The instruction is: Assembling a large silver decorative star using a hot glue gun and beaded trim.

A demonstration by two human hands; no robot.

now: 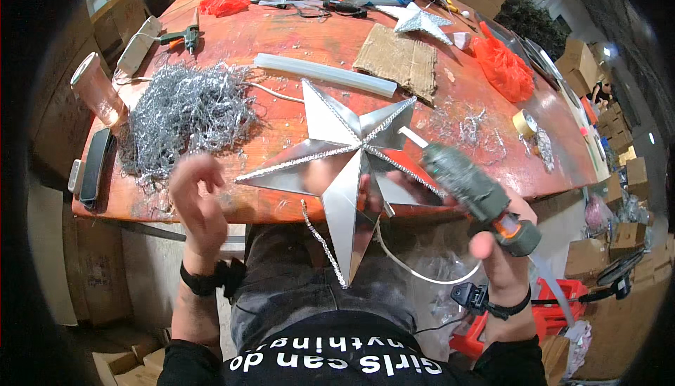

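Note:
A silver mirror-like star (339,207) leans over the near table edge, its lower point above my lap. Sparkly silver trim (302,163) runs along several of its ridges. A loose strand of trim (320,244) dangles beside the lower point, joined near the tip. My right hand (510,235) grips a dark green glue gun (467,183) over the star's right side; a whitish stick pokes from its far end. My left hand (200,203) is raised left of the star, slightly blurred, fingers loosely bent and apart, with nothing visible in them. It is nearest a heap of silver tinsel (190,119).
Beyond the star lie clear glue sticks (323,74), cardboard (397,59) and a second glue gun (188,38). A cup (98,91) and phone (97,166) stand at left. Tape (524,124) and a red bag (503,66) lie right. A white cord (429,278) loops below the gun.

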